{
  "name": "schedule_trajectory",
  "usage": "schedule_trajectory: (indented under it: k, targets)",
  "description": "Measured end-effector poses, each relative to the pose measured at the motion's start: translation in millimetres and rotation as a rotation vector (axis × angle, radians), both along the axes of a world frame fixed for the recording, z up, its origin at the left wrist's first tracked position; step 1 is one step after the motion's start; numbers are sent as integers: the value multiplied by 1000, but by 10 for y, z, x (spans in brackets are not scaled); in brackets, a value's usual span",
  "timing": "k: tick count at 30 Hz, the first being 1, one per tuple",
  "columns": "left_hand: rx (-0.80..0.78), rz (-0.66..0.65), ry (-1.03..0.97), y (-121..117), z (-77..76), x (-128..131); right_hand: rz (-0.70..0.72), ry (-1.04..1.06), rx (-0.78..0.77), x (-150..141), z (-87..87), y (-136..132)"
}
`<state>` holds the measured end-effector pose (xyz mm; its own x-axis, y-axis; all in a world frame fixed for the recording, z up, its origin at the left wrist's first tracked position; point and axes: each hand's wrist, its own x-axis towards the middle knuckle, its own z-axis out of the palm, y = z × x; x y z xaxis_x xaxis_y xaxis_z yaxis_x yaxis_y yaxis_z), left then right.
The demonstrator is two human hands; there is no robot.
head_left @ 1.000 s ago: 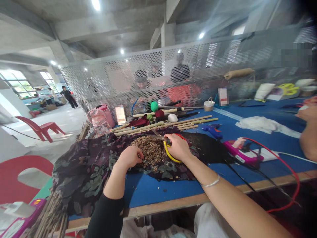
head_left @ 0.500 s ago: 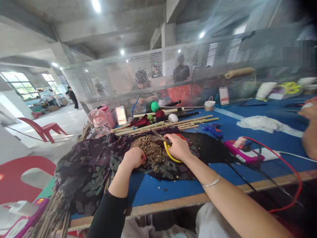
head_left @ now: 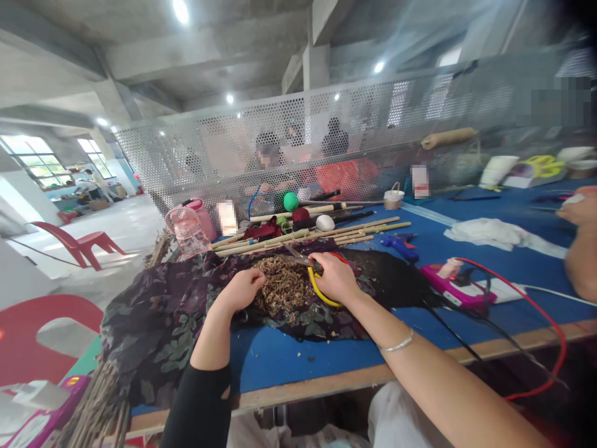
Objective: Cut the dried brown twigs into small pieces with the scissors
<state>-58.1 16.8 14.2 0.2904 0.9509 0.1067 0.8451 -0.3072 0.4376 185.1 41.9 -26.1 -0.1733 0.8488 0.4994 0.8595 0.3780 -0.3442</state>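
Note:
My right hand (head_left: 333,277) is closed around scissors (head_left: 311,280) with a yellow and red handle, their blades pointing up and left over a heap of brown dried plant bits (head_left: 285,287). At the heap's left edge is my left hand (head_left: 242,289), thumb and fingers pressed together; whatever they pinch, if anything, is too small to make out. The heap lies on a dark floral cloth (head_left: 172,305), spread over the blue tabletop (head_left: 280,358).
Behind the heap lie thin wooden sticks (head_left: 382,230), a green ball (head_left: 290,201) and a white ball (head_left: 325,223). To the right are a blue glue gun (head_left: 403,247) and a magenta power strip (head_left: 454,287) with cables. Another person's arm (head_left: 583,249) is at far right.
My left hand has moved left and slightly up, from the heap's lower left to its left edge. My right hand and the scissors have hardly moved.

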Motion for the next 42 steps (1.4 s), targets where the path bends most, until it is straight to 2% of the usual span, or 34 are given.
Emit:
schedule_trajectory:
  k: [5,10,16,18,19,21,23,26,27,29,32,36,39,41,42]
  targets:
    - [61,160,118,41,-27,-4,-13,-5,-10,-6,11,-4]
    - [40,252,196,66,-68,-34,-14,-2,-13,-8,17,-6]
    - [178,470,106,67,-61,-61,-16,-6,-9,-1,17,-8]
    - [224,501,54,57,-34,-40,-14,-2,-8,2,12,-4]
    - [227,476,20,45,-18,-22,-12,2,-8,4,9,0]
    - [148,322,-82,2,17,32,-12,11,-10,7,-1,8]
    - [-67,69,-216,-69,51,114,-14,19,-15,8,-9,15]
    - [-512,-287,-348,-197,82,290,-25,19,-21,4,-13,21]
    - [-622,-376,-350,-237,81,361,-31,15,-25,3,-11,23]
    - [-744,-492,-334,-309,52,516,-43,5,-36,1,-4,24]
    - [-862,-618,-272,-401,-64,760,-47,-1,-38,3,7,25]
    - [-1098,-809,-113,-521,-209,987,-56,8,-40,12,9,28]
    - [-1219,-890,-104,-554,-119,937,-55,7,-50,17,1,34]
    - [-1106,-800,-208,-505,30,783,-52,7,-49,16,-4,38]
    - [-1027,-713,-273,-458,104,690,-52,9,-48,15,-6,40]
